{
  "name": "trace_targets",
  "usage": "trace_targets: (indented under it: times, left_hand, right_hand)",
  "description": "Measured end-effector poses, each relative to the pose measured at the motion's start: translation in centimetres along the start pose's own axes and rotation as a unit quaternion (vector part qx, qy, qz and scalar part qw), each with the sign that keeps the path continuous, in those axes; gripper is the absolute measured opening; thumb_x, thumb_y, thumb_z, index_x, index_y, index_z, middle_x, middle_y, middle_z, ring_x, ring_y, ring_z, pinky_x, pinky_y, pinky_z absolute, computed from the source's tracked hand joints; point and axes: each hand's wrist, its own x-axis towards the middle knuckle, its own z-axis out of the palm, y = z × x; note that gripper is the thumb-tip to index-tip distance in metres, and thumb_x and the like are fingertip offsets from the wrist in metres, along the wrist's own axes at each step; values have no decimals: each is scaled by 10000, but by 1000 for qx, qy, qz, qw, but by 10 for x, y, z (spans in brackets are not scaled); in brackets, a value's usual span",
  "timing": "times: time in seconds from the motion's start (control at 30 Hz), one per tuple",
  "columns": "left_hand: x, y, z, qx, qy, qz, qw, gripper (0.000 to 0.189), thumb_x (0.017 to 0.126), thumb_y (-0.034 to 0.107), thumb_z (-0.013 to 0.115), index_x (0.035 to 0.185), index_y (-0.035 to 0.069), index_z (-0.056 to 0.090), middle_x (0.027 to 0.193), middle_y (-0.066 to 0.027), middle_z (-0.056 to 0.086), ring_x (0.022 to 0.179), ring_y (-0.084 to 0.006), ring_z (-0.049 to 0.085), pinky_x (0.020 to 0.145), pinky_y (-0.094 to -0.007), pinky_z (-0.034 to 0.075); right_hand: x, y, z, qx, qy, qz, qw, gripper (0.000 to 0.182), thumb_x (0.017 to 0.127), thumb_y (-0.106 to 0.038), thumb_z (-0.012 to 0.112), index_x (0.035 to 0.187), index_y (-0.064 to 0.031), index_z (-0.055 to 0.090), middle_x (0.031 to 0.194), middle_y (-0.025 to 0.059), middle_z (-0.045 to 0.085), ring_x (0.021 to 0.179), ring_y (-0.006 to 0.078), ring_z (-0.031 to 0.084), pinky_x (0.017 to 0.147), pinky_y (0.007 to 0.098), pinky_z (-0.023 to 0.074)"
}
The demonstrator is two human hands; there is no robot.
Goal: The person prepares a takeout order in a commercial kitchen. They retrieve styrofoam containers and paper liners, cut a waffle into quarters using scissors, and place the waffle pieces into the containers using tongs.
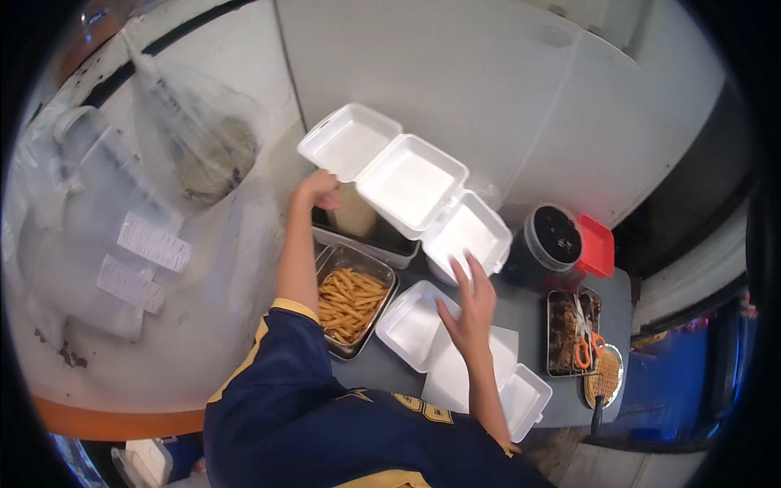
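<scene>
My left hand (320, 190) is curled and blurred beside the left end of a row of white foam takeaway trays (412, 183); whether it holds anything is hidden. Under it sits a black-bottomed tub (396, 242) with a pale round container (352, 210) in it. My right hand (475, 308) hovers with fingers spread, its tips before the row's nearest tray (467, 235). Below that hand an unfolded foam box (418, 323) lies on the grey table (464, 293), with a flat white sheet (448, 384) partly over it. French fries (351, 302) fill a metal pan (390, 293) by my left forearm.
To the right stand a clear tub of dark contents (555, 235), a red plastic container (598, 244), and a metal tray (552, 341) with brown food and orange-handled scissors (584, 348). A waffle (604, 378) lies near the table's edge. Plastic bags (201, 140) hang at left.
</scene>
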Motion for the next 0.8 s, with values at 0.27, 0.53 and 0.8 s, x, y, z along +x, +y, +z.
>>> trace_targets:
  times: [0.27, 0.53, 0.8]
  left_hand:
    - [-22, 65, 45, -182, -169, 219, 944, 382, 790, -15, 338, 1092, 5, 572, 1090, -87, 626, 975, -199, 616, 827, -319, 492]
    - [108, 47, 46, 231, 90, 326, 912, 253, 807, -4, 440, 943, 20, 652, 998, -131, 659, 929, -242, 629, 782, -345, 494]
    - [112, 79, 62, 609, -209, 32, 764, 388, 784, 452, 624, 1056, 182, 681, 1100, -74, 644, 1023, -273, 594, 855, -403, 476]
  right_hand:
    - [135, 58, 74, -167, 52, -31, 984, 847, 610, 7, 658, 1377, -207, 370, 1136, 110, 555, 922, 267, 562, 820, 384, 434]
    - [159, 27, -14, -24, 164, -68, 984, 677, 662, 42, 633, 1299, -110, 464, 1126, 134, 584, 970, 292, 575, 853, 373, 448]
    - [134, 35, -41, 9, 185, -38, 982, 649, 642, 46, 648, 1261, -51, 479, 1164, 141, 569, 1005, 291, 575, 871, 366, 449]
